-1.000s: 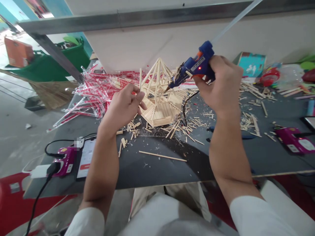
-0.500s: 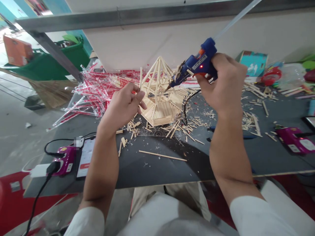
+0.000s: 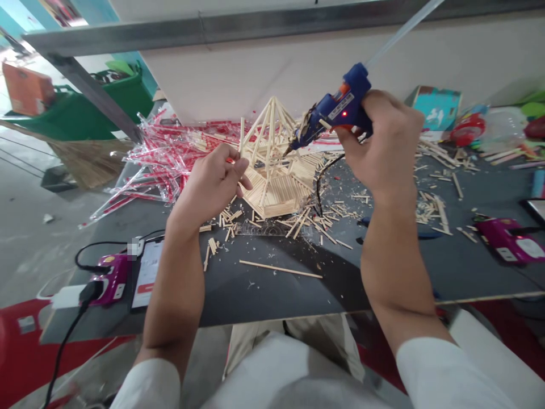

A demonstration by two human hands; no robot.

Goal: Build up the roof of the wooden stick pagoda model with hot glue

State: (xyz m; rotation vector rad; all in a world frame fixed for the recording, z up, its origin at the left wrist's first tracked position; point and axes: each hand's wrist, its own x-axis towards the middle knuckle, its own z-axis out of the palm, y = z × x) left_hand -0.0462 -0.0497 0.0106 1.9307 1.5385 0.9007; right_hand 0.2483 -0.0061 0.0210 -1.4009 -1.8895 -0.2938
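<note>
My right hand [image 3: 385,142] is wrapped round a blue hot glue gun [image 3: 336,111] with a small red light lit. A clear glue stick [image 3: 402,34] pokes out of its back end. The gun's nozzle points down and left, at the sticks of a wooden-stick model [image 3: 283,190], which has a slatted base and a pointed frame of slanting sticks. At the model's left side, my left hand [image 3: 221,176] is closed, with a thin wooden stick [image 3: 242,133] upright between thumb and fingers. The lower end of that stick is hidden by the fingers.
Cut stick pieces [image 3: 327,218] and a clear ruler [image 3: 272,229] lie before the model. One long stick [image 3: 281,268] is nearer me. Red-striped plastic wrappers [image 3: 166,153] heap up at left. Purple power strips [image 3: 111,278] and a phone [image 3: 147,272] sit on the table.
The glue gun has shifted very slightly left, its nozzle still among the model's sticks. My left hand keeps its hold on the upright stick. The whole view has moved a little.
</note>
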